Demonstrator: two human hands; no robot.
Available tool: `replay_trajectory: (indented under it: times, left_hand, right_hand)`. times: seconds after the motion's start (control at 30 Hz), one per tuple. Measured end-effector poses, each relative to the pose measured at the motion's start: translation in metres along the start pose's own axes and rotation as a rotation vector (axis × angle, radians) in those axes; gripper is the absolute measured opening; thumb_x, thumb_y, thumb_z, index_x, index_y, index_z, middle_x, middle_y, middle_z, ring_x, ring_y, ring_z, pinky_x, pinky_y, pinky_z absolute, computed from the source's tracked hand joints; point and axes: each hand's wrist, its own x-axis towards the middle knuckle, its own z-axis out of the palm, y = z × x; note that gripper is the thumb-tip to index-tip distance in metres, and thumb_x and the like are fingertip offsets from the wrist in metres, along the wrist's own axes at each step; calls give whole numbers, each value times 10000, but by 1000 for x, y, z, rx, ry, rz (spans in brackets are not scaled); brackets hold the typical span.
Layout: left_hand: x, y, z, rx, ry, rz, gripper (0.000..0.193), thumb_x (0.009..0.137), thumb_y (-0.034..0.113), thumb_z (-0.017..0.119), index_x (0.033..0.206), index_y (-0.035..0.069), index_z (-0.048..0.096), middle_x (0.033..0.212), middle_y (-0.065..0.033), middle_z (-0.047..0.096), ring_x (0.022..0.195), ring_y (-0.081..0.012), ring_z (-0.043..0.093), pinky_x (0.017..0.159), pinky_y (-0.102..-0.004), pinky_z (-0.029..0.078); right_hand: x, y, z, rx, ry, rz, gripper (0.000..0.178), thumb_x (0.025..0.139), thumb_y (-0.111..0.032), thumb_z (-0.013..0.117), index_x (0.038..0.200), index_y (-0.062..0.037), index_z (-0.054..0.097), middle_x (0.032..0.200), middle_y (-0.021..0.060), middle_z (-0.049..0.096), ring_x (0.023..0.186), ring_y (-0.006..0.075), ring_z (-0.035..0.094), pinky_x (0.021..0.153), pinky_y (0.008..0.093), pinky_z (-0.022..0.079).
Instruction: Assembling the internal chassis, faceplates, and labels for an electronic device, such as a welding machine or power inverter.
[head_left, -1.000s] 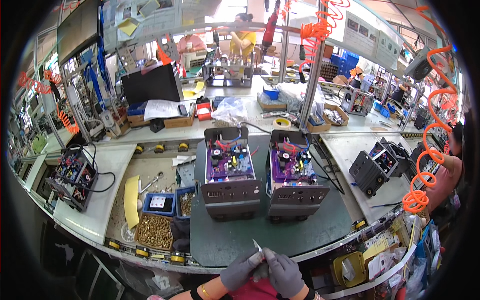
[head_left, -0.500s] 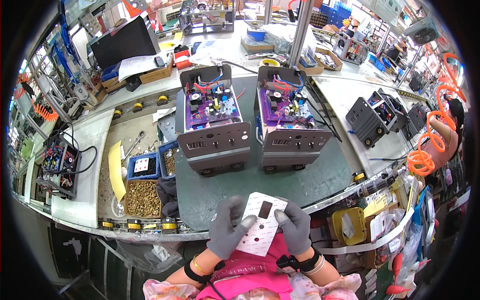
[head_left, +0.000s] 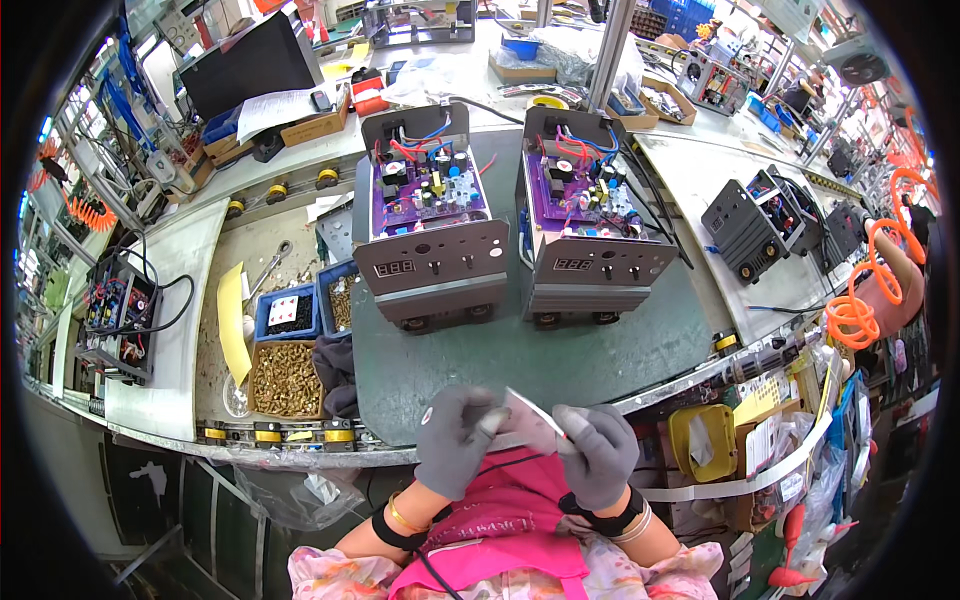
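Note:
Just above my lap, in front of the bench's near edge, a thin panel sticker (head_left: 532, 424) is tilted so that its bright edge shows. My right hand (head_left: 600, 452), in a grey glove, pinches its right end. At its left side my gloved left hand (head_left: 455, 445) is closed, thumb and fingertips on the sheet and slightly blurred. Beyond my hands, two dark-cased electronic units stand side by side on a green mat: the left unit (head_left: 440, 270) and the right unit (head_left: 595, 272). Both have open tops showing purple circuit boards, and front panels with a display window.
Left of the mat are a box of brass-coloured fittings (head_left: 285, 378), a blue bin of black parts (head_left: 290, 313) and a wrench (head_left: 268, 265). More units stand on both side conveyors, including one (head_left: 755, 225) at right. An orange coiled hose (head_left: 853, 318) hangs at right; a person is beside it.
The sticker has turned from showing its printed white face with cut-outs to being seen nearly edge-on. My left fingers have shifted along it. The view has moved slightly.

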Motion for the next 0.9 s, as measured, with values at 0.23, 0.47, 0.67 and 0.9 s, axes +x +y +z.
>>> replay_trajectory:
  times: [0.23,0.47,0.67,0.9]
  left_hand:
    - [2,25,-10,-991,-417,-516,377,902,313,517,1067,-22,564,961,-116,606,821,-172,564,742,-284,456]
    - [-3,21,-7,-666,-519,-399,331,928,298,517,1032,-14,551,910,-62,581,749,-115,533,696,-247,454]
    - [-7,14,2,-790,-487,-322,319,940,332,514,1008,21,520,835,-41,555,709,-101,522,652,-243,451]
    - [-11,9,6,-794,-346,-189,281,949,325,508,973,45,516,770,-24,556,661,-92,524,608,-228,442]
  right_hand:
    - [-4,-3,-3,-164,-147,-240,304,704,-135,639,1008,-147,646,1006,37,654,840,175,609,673,271,464]
    - [-3,-15,4,-86,-314,-65,461,707,-37,581,1167,-34,565,1094,125,622,854,258,615,734,357,506]
    - [-8,-14,4,-45,-318,-53,596,648,-13,594,1238,2,508,1082,156,615,856,297,603,735,372,503]
    - [-5,-16,14,32,-308,-35,564,684,-3,548,1242,52,486,1020,182,615,807,326,597,729,393,491]
